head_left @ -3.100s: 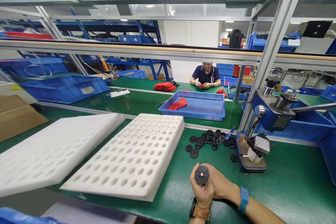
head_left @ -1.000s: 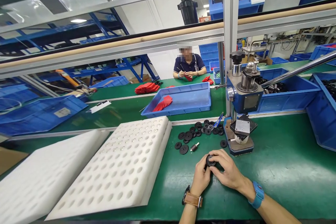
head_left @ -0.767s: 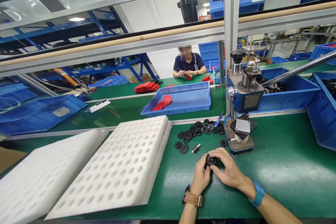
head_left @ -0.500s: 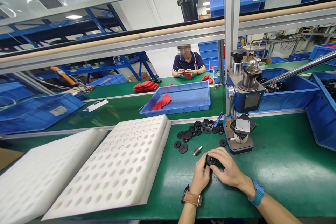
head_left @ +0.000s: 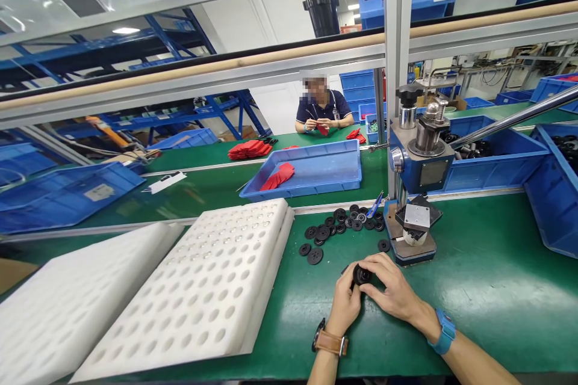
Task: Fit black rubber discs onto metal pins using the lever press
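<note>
My left hand (head_left: 347,299) and my right hand (head_left: 392,286) meet over the green bench. Between their fingers is a round black wheel (head_left: 362,275) with a stepped hub and a hole in its centre. My left fingers close on it from the left and below; my right thumb and fingertips curve round its right side. A small dark piece (head_left: 345,269) shows beside my left fingers, mostly hidden. Beyond my hands lie several loose black wheels (head_left: 322,232), with blue-handled tweezers (head_left: 374,204) among them. A single black wheel (head_left: 383,245) lies beside the press.
A hand-lever press (head_left: 419,156) stands just beyond my right hand. To the left lie white foam trays (head_left: 198,295) with rows of holes. A blue tray (head_left: 311,187) holds red pieces. Blue bins (head_left: 501,168) stand at right. A person (head_left: 323,111) sits across the bench.
The small dark cylinder with a metal shaft that lay beyond my left hand no longer shows there; a dark piece now shows by my left fingers. The wheel has tilted slightly.
</note>
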Available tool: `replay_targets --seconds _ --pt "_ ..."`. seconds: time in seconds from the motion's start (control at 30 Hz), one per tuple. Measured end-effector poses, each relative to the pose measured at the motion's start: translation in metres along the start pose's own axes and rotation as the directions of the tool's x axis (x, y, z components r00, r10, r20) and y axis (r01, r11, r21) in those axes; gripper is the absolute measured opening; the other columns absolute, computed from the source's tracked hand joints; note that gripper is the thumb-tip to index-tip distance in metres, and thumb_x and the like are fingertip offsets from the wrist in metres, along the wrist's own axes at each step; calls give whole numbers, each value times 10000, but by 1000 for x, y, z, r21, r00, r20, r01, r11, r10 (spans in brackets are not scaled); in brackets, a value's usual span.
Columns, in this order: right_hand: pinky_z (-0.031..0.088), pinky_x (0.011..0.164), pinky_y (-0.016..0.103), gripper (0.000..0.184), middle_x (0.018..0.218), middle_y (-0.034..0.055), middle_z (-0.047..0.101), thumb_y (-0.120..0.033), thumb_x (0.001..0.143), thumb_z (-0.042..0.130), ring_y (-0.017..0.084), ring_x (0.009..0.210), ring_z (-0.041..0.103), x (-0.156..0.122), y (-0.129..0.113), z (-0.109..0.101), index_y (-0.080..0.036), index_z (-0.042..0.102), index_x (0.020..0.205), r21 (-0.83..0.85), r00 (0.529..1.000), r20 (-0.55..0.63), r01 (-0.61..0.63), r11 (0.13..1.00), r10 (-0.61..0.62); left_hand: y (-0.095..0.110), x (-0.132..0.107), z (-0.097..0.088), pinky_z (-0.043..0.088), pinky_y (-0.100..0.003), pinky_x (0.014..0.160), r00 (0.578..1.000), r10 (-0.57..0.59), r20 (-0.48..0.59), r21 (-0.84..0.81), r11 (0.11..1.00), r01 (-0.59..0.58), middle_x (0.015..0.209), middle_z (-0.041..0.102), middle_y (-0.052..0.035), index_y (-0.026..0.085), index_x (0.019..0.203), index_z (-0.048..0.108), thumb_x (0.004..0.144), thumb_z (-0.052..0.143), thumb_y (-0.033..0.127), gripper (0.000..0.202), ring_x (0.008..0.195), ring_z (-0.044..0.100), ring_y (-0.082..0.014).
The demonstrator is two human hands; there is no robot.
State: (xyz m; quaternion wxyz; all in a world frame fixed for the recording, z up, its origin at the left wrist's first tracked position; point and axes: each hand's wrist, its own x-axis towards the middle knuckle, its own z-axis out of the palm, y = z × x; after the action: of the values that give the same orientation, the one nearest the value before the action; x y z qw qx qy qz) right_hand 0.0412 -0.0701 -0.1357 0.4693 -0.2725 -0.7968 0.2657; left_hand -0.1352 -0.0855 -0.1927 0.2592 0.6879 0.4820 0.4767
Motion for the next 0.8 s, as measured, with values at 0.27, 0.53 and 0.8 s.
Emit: replay_targets --seconds 0.27,0.53,0.8 --pt "528 925 414 450 1132 79 608 -137 918 649 239 1068 565 0 0 1 -270 572 1341 -33 998 36 -48 998 49 -5 -1 -1 512 -498 1053 997 74 14 30 997 -74 1280 705 -166 166 1300 634 918 506 164 403 1200 661 -287" --pt "522 914 421 412 1125 82 620 -172 944 636 244 1053 552 1 -2 -1 -265 576 1342 -44 995 80 -53 998 56 4 3 -2 529 -458 1030 996 67 50 -24 998 -66 1294 691 -170 158 1316 620 920 511 160 412 1186 659 -282" --pt "514 956 442 461 1177 104 604 -185 945 637 251 1097 538 0 0 -1 -235 524 1390 -64 997 70 -36 997 40 -12 -4 -1 529 -482 1038 998 61 5 15 998 -61 1312 692 -166 162 1329 621 928 522 189 414 1216 656 -296"
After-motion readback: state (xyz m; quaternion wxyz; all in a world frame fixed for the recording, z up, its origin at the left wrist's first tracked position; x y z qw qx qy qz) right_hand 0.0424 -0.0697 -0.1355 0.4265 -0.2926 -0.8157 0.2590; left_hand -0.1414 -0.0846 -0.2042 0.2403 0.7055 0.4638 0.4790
